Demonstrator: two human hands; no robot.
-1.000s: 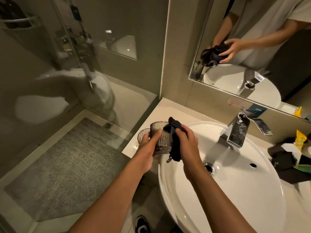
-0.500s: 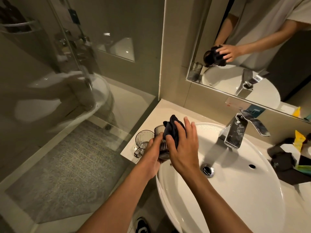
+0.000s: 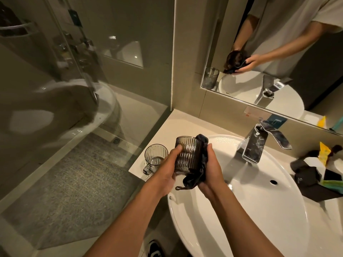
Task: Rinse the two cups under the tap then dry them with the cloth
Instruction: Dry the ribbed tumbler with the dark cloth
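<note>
A ribbed smoky glass cup point(image 3: 187, 156) is held upright over the basin's left rim. My left hand point(image 3: 167, 169) grips its left side, thumb on the ribs. My right hand point(image 3: 211, 171) presses a dark cloth point(image 3: 200, 164) against the cup's right side; the cloth drapes over the rim and hangs below it. A second clear cup with a handle point(image 3: 155, 158) stands upright on the counter point(image 3: 167, 130), just left of my left hand. The chrome tap point(image 3: 254, 145) stands behind the white basin point(image 3: 259, 201); no water shows.
A glass shower screen point(image 3: 74, 108) stands left of the counter with a grey mat point(image 3: 74, 182) on the floor behind it. Dark packets and a yellow sachet point(image 3: 319, 164) crowd the counter to the right. A mirror point(image 3: 278, 52) hangs above the tap.
My right hand slid the cloth from the cup's mouth down onto its right side. The ribbed cup now stands more upright and more of it shows.
</note>
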